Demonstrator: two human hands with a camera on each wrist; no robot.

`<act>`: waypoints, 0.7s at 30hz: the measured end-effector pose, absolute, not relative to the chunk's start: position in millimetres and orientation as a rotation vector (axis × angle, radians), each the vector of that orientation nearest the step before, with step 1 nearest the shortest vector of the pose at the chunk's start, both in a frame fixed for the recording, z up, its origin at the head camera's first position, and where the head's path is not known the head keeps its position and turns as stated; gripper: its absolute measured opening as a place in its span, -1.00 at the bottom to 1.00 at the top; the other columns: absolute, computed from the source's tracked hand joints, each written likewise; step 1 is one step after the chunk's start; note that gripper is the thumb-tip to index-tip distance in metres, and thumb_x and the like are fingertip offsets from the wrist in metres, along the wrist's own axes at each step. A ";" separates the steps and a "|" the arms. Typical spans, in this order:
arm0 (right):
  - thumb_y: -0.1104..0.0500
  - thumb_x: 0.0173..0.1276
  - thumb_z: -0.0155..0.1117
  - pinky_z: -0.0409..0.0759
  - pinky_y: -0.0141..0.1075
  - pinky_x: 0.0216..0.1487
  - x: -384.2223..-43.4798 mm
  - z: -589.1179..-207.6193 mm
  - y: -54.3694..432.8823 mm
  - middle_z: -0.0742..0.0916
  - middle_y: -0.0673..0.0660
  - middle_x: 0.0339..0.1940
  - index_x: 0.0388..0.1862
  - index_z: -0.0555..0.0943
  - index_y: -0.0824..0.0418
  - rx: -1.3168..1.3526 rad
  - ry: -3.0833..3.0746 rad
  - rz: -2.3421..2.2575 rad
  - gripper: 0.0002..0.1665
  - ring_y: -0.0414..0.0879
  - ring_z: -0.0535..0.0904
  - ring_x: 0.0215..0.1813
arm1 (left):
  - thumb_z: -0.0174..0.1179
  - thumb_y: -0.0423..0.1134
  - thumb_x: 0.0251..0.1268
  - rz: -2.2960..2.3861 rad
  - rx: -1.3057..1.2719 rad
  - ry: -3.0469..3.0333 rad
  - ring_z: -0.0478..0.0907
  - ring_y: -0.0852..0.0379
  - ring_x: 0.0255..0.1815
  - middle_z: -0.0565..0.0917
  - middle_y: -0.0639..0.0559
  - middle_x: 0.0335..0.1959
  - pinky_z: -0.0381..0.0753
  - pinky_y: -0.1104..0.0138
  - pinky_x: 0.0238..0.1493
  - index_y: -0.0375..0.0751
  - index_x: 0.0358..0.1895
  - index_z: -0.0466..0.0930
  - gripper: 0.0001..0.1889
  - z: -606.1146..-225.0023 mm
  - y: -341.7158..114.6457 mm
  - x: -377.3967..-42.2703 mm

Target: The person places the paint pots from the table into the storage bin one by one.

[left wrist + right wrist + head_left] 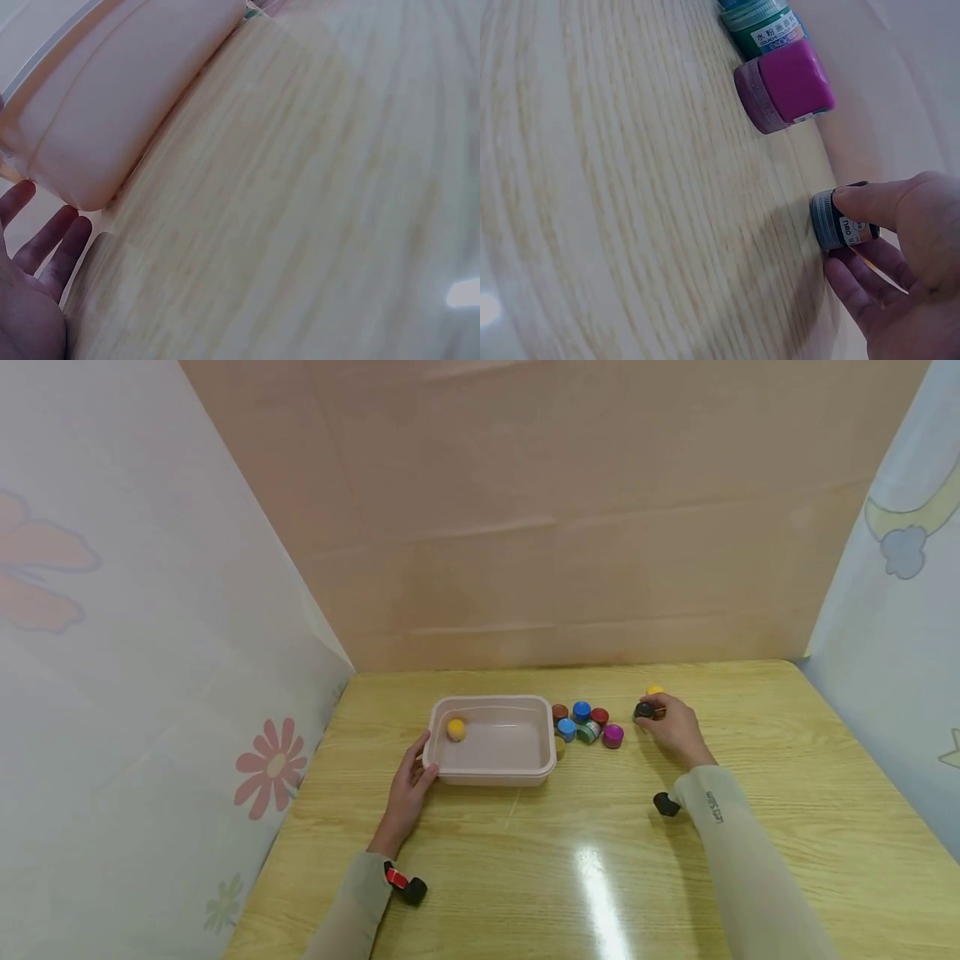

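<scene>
My right hand [678, 732] pinches a small black-capped paint jar [845, 217] between thumb and fingers, right at the wooden table. In the right wrist view, the jar has a printed label. My left hand [408, 789] rests at the front left corner of a pale pink plastic container [495, 779], its thumb by the rim and its fingers along the left side. Straight, spread fingers [46, 238] show against the container's outside in the left wrist view. Inside, a yellow-capped jar [456, 730] stands near the left end.
Right of the container sit several paint jars, including purple [613, 737], red [599, 717], blue [581, 710] and brown [560, 712] ones; a green jar [588, 732] lies on its side. A yellow jar [655, 691] is behind my right hand. A brown sheet [570, 568] hangs behind the table [517, 877].
</scene>
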State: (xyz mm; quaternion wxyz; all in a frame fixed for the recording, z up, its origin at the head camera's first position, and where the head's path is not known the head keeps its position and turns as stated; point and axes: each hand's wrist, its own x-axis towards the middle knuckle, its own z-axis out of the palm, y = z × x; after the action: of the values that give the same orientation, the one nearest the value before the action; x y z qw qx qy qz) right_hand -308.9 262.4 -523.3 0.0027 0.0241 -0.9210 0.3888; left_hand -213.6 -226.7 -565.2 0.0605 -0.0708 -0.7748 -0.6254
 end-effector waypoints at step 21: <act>0.11 0.52 0.29 0.52 0.24 0.30 -306.5 -504.8 260.1 0.56 0.50 0.29 0.40 0.44 0.40 0.047 -2.768 1.339 -0.40 0.42 0.53 0.30 | 0.11 -0.20 0.61 -1.882 -0.247 -2.331 0.45 -0.19 0.44 0.28 0.03 0.61 0.53 0.54 0.19 0.19 0.61 0.22 -0.40 -566.2 -227.8 -213.6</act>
State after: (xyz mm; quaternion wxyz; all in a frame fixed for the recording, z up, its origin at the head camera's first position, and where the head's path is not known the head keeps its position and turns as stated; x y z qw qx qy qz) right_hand -306.5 260.1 -504.8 0.0332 0.0153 -0.8995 0.4353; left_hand -213.6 -227.8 -566.2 0.0678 -0.0819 -0.7737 -0.6245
